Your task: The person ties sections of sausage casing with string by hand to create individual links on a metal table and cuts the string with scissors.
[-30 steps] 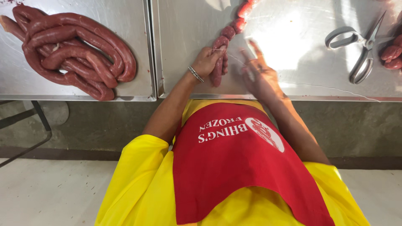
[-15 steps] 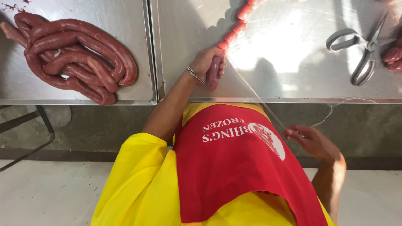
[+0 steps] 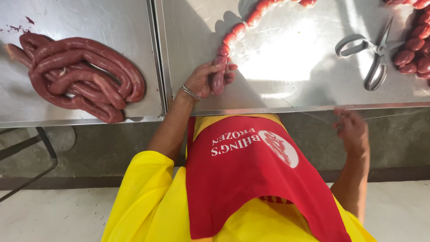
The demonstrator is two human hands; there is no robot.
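Fingers of the left hand [image 3: 204,80] stay clamped on the end of the red linked sausage chain [image 3: 233,38] at the near edge of the shiny steel table [image 3: 286,89], while the right hand [image 3: 354,130], its grip too blurred to tell, has drawn thin white string [image 3: 394,116] out below the edge, probably cinching a tie.

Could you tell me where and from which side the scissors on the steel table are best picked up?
Take the scissors by the grey handle loops, which lie toward the table's near edge with the blades pointing away. Come from above on the near side, probably with the right hand, which is nearest; the sausage links crowd the far right.
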